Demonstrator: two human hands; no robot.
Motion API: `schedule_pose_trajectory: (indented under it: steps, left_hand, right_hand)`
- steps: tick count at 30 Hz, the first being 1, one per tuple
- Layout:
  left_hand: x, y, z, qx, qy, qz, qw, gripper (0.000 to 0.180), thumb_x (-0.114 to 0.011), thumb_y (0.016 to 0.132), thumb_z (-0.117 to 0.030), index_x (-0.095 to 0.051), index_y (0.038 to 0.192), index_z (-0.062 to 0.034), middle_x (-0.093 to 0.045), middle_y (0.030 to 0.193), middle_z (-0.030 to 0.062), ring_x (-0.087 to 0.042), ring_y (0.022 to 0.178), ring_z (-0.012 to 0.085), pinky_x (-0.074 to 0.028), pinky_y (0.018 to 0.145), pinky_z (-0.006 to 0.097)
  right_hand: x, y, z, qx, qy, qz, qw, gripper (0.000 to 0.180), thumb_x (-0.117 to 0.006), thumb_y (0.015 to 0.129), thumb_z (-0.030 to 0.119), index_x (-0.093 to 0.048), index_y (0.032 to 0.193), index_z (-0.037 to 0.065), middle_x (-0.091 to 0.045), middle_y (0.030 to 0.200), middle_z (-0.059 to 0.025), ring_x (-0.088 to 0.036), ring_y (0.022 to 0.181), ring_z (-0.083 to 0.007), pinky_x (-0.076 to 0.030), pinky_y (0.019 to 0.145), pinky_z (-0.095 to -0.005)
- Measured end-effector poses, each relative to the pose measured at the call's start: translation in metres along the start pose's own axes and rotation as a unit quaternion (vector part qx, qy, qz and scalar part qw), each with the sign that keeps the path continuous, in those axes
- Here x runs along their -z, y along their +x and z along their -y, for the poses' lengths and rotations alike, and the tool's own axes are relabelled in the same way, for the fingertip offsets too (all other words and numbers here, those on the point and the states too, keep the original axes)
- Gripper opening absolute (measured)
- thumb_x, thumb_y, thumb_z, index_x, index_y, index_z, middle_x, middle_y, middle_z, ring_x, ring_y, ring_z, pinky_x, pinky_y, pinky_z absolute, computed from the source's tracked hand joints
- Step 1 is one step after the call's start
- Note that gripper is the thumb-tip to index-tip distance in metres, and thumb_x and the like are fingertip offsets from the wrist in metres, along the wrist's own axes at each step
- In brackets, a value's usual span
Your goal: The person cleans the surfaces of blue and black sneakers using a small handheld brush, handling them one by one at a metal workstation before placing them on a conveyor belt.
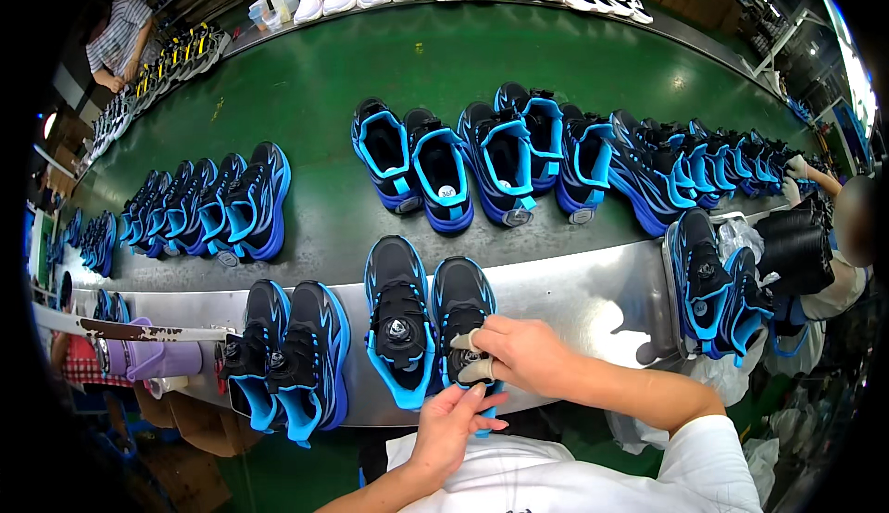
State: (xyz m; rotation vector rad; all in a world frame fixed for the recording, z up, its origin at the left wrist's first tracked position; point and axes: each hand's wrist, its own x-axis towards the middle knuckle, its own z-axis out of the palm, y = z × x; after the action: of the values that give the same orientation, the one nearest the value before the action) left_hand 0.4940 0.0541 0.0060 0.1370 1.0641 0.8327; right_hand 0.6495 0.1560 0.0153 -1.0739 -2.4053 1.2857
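— Resting on the steel tabletop at its near edge, a black-and-blue shoe is pinched at the tongue by the right hand, whose fingers are taped. Is the other hand on it too?

— The shoe's near end is touched by the left hand, fingers loosely curled; whether anything is gripped cannot be told. Its mate is set just beside, to the left.

— And containers?

— A tray is seen at the right, with two shoes stood in it. A purple cup is lying at the left; its contents are hidden. More shoes are lined up on the green belt.
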Motion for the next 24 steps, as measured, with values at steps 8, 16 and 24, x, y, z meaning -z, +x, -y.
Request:
schedule_pose_trajectory:
  steps: [8,16,24]
  left_hand:
    - [-0.01,0.001,0.001,0.001,0.019,-0.014,1.0,0.022,-0.053,0.098,-0.013,-0.06,0.108,0.0057,-0.062,0.108,0.0114,-0.063,0.107,0.0249,-0.061,0.072,0.037]
    - [-0.017,0.002,0.002,0.013,0.034,-0.007,0.999,0.027,-0.051,0.1,-0.015,-0.057,0.115,0.0059,-0.061,0.118,0.0146,-0.061,0.114,0.0277,-0.059,0.076,0.037]
    - [-0.021,0.002,0.002,0.02,0.032,-0.016,0.999,0.025,-0.05,0.1,-0.015,-0.057,0.11,0.0066,-0.061,0.111,0.0145,-0.06,0.115,0.0295,-0.059,0.074,0.037]
  right_hand:
    - [0.002,-0.004,-0.01,0.072,0.038,-0.011,0.997,0.028,-0.065,0.079,0.013,-0.061,0.106,0.01,-0.051,0.089,-0.0096,-0.061,0.077,-0.0335,-0.048,0.064,-0.0437]
    - [0.014,-0.004,-0.019,0.129,0.053,0.012,0.99,0.03,-0.062,0.075,0.003,-0.061,0.105,0.005,-0.051,0.093,-0.0114,-0.061,0.083,-0.0333,-0.052,0.067,-0.0396]
    - [0.024,0.002,-0.025,0.094,0.035,-0.016,0.995,0.021,-0.064,0.081,0.01,-0.061,0.102,0.008,-0.049,0.09,-0.0104,-0.057,0.08,-0.0308,-0.048,0.068,-0.0426]
